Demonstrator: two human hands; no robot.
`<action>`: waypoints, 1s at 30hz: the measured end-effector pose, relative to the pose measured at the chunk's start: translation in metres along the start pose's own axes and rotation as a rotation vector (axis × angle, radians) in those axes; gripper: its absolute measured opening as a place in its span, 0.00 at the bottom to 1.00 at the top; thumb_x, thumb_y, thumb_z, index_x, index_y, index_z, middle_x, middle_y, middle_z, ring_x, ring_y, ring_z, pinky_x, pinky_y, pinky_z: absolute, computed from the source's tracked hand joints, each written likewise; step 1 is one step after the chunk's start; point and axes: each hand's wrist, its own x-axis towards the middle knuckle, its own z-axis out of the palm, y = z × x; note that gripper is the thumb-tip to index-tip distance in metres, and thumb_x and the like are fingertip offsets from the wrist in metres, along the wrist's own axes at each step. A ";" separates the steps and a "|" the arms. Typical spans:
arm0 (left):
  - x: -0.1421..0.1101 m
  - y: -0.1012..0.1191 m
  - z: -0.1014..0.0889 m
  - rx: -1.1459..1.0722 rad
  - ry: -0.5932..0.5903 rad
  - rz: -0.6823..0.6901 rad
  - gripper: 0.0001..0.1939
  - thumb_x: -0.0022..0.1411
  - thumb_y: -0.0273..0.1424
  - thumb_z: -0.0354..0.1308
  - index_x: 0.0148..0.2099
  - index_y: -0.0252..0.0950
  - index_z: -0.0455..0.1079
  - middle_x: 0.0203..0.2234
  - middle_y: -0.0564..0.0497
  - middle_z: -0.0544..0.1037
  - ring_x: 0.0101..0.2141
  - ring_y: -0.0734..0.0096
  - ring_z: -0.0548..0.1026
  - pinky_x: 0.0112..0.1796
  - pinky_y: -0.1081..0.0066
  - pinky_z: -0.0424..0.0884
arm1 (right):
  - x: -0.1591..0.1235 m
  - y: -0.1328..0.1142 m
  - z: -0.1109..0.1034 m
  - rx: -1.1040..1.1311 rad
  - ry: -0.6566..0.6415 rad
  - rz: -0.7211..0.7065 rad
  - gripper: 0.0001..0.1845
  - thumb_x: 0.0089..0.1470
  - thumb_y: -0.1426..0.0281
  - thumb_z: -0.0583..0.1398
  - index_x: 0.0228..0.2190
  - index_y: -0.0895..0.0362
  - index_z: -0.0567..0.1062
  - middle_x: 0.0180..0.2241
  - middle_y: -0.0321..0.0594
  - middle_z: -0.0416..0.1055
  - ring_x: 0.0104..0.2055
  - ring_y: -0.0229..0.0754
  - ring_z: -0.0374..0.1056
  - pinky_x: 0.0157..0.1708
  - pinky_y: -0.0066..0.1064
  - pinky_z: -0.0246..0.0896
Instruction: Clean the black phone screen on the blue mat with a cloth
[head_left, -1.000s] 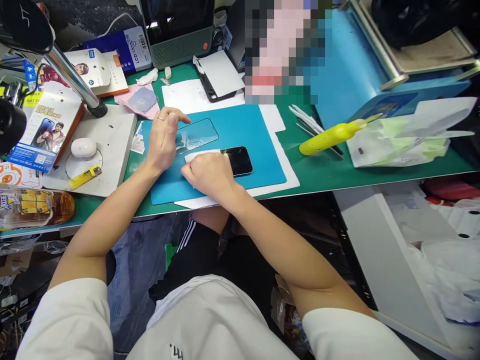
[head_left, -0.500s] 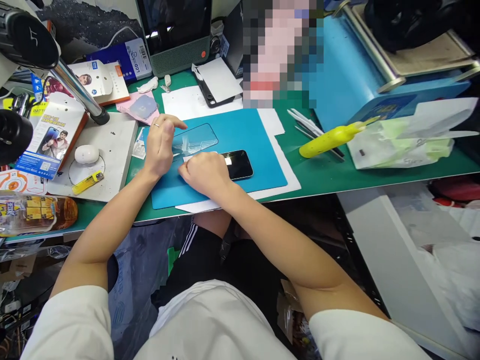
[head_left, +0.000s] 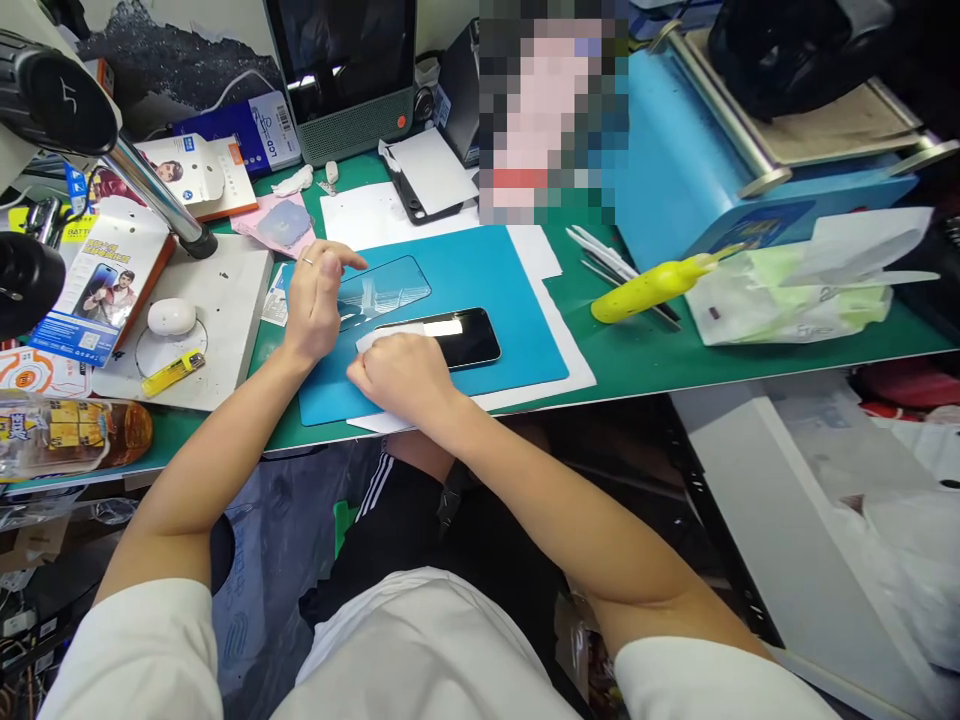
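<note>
A black phone lies screen-up on a blue mat. My right hand is closed on a white wipe and presses it on the phone's left end. My left hand rests at the mat's left side, wearing a ring. Its thumb and fingers pinch the left end of a clear screen protector that lies just behind the phone.
A yellow-handled tool and thin metal tools lie right of the mat. A blue roller machine and a plastic bag stand at right. A white plate carries a lighter, an earbud case and a microscope post. Retail boxes sit left.
My right hand slid the white wipe leftward along the phone, so more of the black screen shows. My left hand stayed on the screen protector.
</note>
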 end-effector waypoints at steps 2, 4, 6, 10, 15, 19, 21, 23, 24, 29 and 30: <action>-0.001 0.000 0.001 0.009 -0.010 -0.002 0.36 0.81 0.58 0.34 0.43 0.46 0.78 0.41 0.47 0.82 0.43 0.60 0.77 0.50 0.54 0.72 | -0.007 0.004 0.001 0.008 -0.009 -0.005 0.25 0.68 0.70 0.52 0.36 0.61 0.89 0.35 0.53 0.86 0.40 0.53 0.80 0.30 0.37 0.49; -0.001 0.000 0.002 0.018 -0.025 -0.006 0.36 0.80 0.59 0.33 0.43 0.46 0.78 0.41 0.47 0.82 0.44 0.60 0.78 0.51 0.54 0.72 | -0.007 0.008 0.000 -0.004 -0.011 0.016 0.26 0.68 0.70 0.52 0.36 0.62 0.89 0.34 0.54 0.86 0.39 0.53 0.79 0.30 0.37 0.49; -0.001 0.001 0.002 0.027 -0.033 -0.012 0.37 0.80 0.60 0.33 0.43 0.46 0.77 0.41 0.47 0.82 0.44 0.60 0.78 0.52 0.54 0.72 | 0.001 0.011 -0.002 -0.027 -0.001 0.050 0.26 0.69 0.69 0.51 0.37 0.62 0.89 0.35 0.55 0.86 0.39 0.53 0.79 0.31 0.37 0.49; -0.001 0.002 0.000 0.037 -0.027 -0.033 0.34 0.80 0.59 0.34 0.47 0.46 0.77 0.42 0.46 0.83 0.45 0.59 0.79 0.53 0.54 0.74 | 0.006 0.007 -0.004 -0.027 0.020 0.059 0.27 0.69 0.69 0.50 0.38 0.63 0.89 0.39 0.55 0.86 0.41 0.53 0.79 0.31 0.38 0.47; -0.003 0.003 0.000 -0.018 -0.015 -0.038 0.30 0.81 0.58 0.36 0.58 0.48 0.73 0.43 0.47 0.82 0.47 0.58 0.81 0.52 0.54 0.75 | -0.020 0.018 -0.002 -0.003 -0.032 0.057 0.25 0.69 0.69 0.52 0.36 0.62 0.89 0.36 0.52 0.86 0.41 0.52 0.79 0.29 0.37 0.43; -0.002 0.002 0.001 -0.050 -0.027 -0.011 0.28 0.80 0.58 0.39 0.57 0.49 0.74 0.44 0.47 0.82 0.48 0.56 0.81 0.52 0.53 0.74 | -0.017 0.038 -0.003 -0.060 0.005 0.153 0.24 0.67 0.70 0.52 0.34 0.65 0.88 0.34 0.55 0.85 0.38 0.52 0.78 0.29 0.37 0.42; -0.001 0.001 0.002 -0.053 -0.035 -0.009 0.28 0.81 0.57 0.39 0.56 0.49 0.74 0.43 0.47 0.82 0.47 0.56 0.81 0.52 0.52 0.74 | -0.009 0.036 -0.003 -0.071 0.044 0.169 0.24 0.67 0.70 0.52 0.34 0.65 0.87 0.35 0.56 0.85 0.38 0.52 0.78 0.29 0.38 0.43; -0.001 0.000 0.002 -0.064 -0.041 0.002 0.28 0.81 0.57 0.39 0.56 0.49 0.75 0.43 0.47 0.82 0.47 0.56 0.81 0.52 0.52 0.74 | -0.005 0.027 -0.001 -0.063 0.070 0.160 0.25 0.67 0.71 0.51 0.36 0.65 0.88 0.36 0.57 0.85 0.38 0.52 0.79 0.30 0.37 0.45; 0.000 -0.001 0.001 -0.066 -0.041 0.005 0.28 0.81 0.56 0.40 0.55 0.49 0.76 0.43 0.47 0.82 0.46 0.56 0.81 0.51 0.52 0.74 | -0.005 0.021 -0.001 -0.053 0.068 0.147 0.26 0.68 0.71 0.51 0.36 0.65 0.88 0.36 0.57 0.85 0.38 0.52 0.79 0.30 0.37 0.45; 0.000 -0.003 -0.004 -0.018 -0.023 -0.025 0.30 0.80 0.59 0.40 0.55 0.47 0.76 0.42 0.46 0.83 0.45 0.58 0.81 0.51 0.53 0.75 | -0.024 0.023 -0.003 -0.009 0.001 0.074 0.27 0.70 0.70 0.50 0.37 0.63 0.88 0.36 0.55 0.85 0.39 0.51 0.78 0.29 0.37 0.44; 0.000 -0.004 -0.004 -0.010 -0.024 -0.029 0.31 0.79 0.60 0.40 0.55 0.47 0.76 0.42 0.46 0.83 0.46 0.58 0.81 0.52 0.54 0.75 | -0.027 0.031 -0.004 -0.018 -0.005 0.090 0.26 0.70 0.70 0.50 0.36 0.63 0.88 0.36 0.55 0.85 0.38 0.51 0.78 0.29 0.36 0.43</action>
